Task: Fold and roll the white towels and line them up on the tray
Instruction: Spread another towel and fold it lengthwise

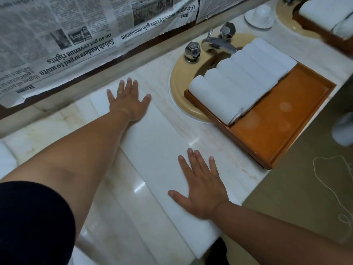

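Observation:
A white towel (156, 146), folded into a long narrow strip, lies flat on the marble counter (214, 142), running from the wall side toward the front edge. My left hand (127, 101) rests flat with fingers spread on its far end. My right hand (198, 186) presses flat on its near end. To the right, a brown wooden tray (282, 121) sits over the sink and holds several rolled white towels (235, 83) lined up side by side along its far half.
The beige sink (179, 73) with a chrome faucet (217, 43) and knobs sits under the tray. Newspaper (76, 35) covers the mirror behind. A white cup on a saucer (260, 15) stands at the back right. More white cloth (5, 159) lies at the left edge.

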